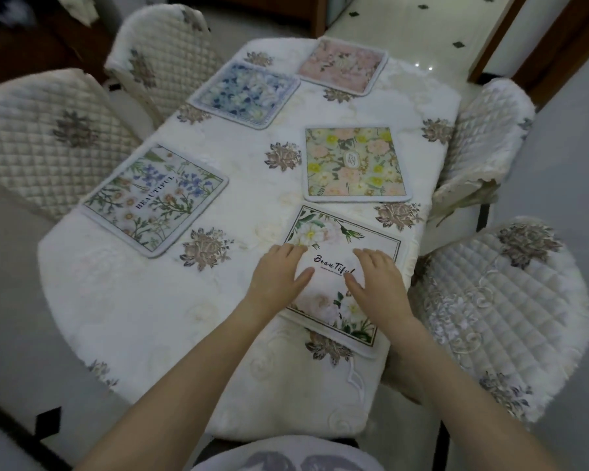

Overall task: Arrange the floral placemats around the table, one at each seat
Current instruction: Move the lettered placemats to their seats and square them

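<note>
Floral placemats are mostly laid out already — five of them on the table [123, 300], which is covered in a white embroidered cloth. The white rose placemat [323, 232] with "Beautiful" printed on it sits near the right edge toward the near end, a bit skewed to the table edge, and both hands are flat on it. Left hand [279, 270] has its fingers loosely together, palm down on the mat's left side; right hand [378, 277] is spread and pressing on the middle-right — neither one is pinching anything, just resting on top. The others: the yellow-and-peach placemat [354, 164] just beyond it along the right edge, the pink placemat [344, 64] at the far end, the blue placemat [249, 91] and the wildflower placemat [157, 195] along the left edge by the quilted chairs [38, 137]. These look thin, soft and light, probably a bit grippy on that fluffy cloth, so I'd guess sliding with flat palms bunches it — better to lift by a corner or edge to square it up
</note>
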